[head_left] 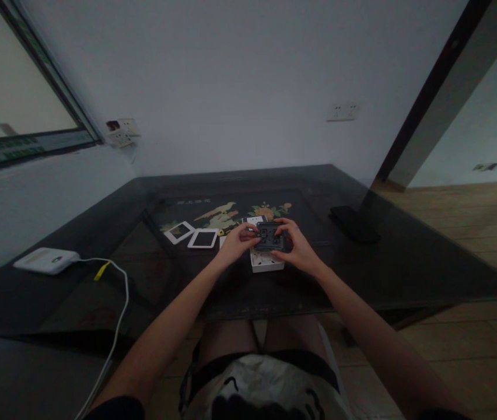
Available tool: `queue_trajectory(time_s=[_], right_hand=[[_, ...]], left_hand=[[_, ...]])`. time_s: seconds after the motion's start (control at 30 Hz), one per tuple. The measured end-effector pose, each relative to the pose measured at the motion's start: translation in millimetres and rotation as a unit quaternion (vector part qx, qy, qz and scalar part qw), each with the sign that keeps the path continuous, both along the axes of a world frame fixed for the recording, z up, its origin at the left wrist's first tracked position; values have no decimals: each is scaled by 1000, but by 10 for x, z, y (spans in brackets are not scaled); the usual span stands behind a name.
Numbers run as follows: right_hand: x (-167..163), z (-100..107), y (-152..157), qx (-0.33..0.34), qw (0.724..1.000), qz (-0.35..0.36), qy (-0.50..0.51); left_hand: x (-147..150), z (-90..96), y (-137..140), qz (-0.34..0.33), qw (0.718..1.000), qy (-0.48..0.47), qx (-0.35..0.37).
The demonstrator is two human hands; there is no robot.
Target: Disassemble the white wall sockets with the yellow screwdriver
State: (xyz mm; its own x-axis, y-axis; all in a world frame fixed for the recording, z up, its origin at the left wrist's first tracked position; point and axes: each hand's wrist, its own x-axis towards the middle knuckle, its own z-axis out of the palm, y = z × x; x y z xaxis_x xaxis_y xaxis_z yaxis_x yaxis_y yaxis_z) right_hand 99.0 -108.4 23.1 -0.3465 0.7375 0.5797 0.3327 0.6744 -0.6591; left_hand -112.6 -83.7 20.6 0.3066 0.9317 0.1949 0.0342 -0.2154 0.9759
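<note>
My left hand [238,241] and my right hand [296,246] both grip a dark square switch module [269,237], holding it just above a white mounting box [266,262] on the dark glass table [406,262]. My left fingers pinch its left edge, my right fingers its right edge. Behind the module a small white part [255,220] lies on the table, partly hidden by my hands.
Two white square frames [179,232] [203,238] lie left of my hands. A white device [46,260] with a white cable [117,315] sits at the table's left edge. A dark flat object [354,223] lies at the right. Wall sockets [341,111] are behind.
</note>
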Motion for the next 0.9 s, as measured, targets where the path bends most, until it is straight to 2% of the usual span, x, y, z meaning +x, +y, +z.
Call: queue_trajectory(time_s=[0.13,0.27,0.5,0.67,0.77,0.83,0.9], right_hand=[[2,-25,8,5,1000,7,-6],[-6,-37,12,3,1000,10,0],[-21,-20,-4,-6,1000,2,-2],[-22,-24,5,-4,1000,-5,-4],[-21,-31,9,-11,1000,-4,-3],[-22,-33,9,-19,1000,-1,4],[-23,-31,8,-28,999,1,20]], left_hand=[[27,-14,-15,32,994,62,88],[37,-27,-52,65,975,135,164],[22,-10,-100,130,908,283,282],[7,42,-127,154,862,295,383],[20,48,-145,134,868,277,389],[32,44,-140,132,898,232,350],[32,46,-108,144,938,151,278]])
